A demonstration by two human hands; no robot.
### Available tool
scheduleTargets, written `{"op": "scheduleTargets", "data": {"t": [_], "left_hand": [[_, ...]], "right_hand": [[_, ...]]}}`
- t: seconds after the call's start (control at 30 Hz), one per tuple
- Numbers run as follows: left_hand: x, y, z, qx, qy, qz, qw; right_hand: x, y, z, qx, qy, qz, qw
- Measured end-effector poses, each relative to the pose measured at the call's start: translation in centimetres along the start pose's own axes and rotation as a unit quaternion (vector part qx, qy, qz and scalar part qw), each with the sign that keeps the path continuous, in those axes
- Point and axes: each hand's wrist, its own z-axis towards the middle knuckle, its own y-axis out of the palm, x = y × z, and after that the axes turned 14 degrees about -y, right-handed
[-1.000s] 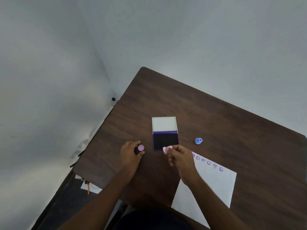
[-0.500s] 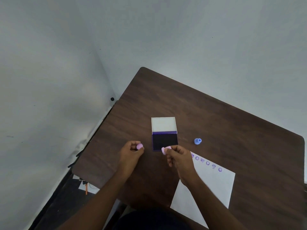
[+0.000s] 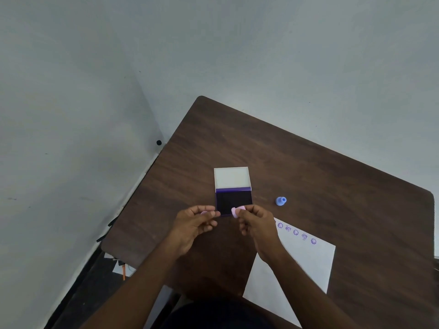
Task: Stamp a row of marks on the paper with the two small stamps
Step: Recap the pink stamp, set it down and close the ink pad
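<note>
Right hand (image 3: 255, 224) pinching pink stamp (image 3: 236, 211) (by open ink pad (image 3: 234, 201)), left hand (image 3: 193, 225) pinching pink cap (image 3: 204, 213).

Both forearms extend from the near edge of the worktop and converge toward its middle. The left hand (image 3: 193, 225) is raised, fingers curled, thumb and forefinger pinching a small pink piece. The right hand (image 3: 255, 224) is level with it and just beside it, fingers curled, thumb and forefinger pinching a second pink piece. The fingertips of the two hands are close but apart.

pink stamp (image 3: 236, 211), blue stamp (image 3: 280, 200), white paper (image 3: 304, 264).
</note>
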Motion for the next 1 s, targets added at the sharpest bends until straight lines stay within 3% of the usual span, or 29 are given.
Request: {"op": "scheduleTargets", "data": {"t": [0.1,0.33,0.6,1.0], "left_hand": [[0.0,0.6,-0.1,-0.001,0.016,0.044,0.999],[0.7,1.7,-0.3,-0.052,-0.033,0.006,0.998],[0.2,2.1,-1.0,-0.007,0.075,0.058,0.995],[0.0,2.7,-1.6,0.015,0.123,0.095,0.988]], "right_hand": [[-0.1,0.0,0.0,0.001,0.003,0.003,1.000],[-0.2,0.0,0.0,0.001,-0.011,0.011,1.000],[-0.1,0.2,-0.1,-0.010,-0.013,0.025,1.000],[0.0,0.4,0.0,-0.010,-0.015,0.039,0.999]]}}
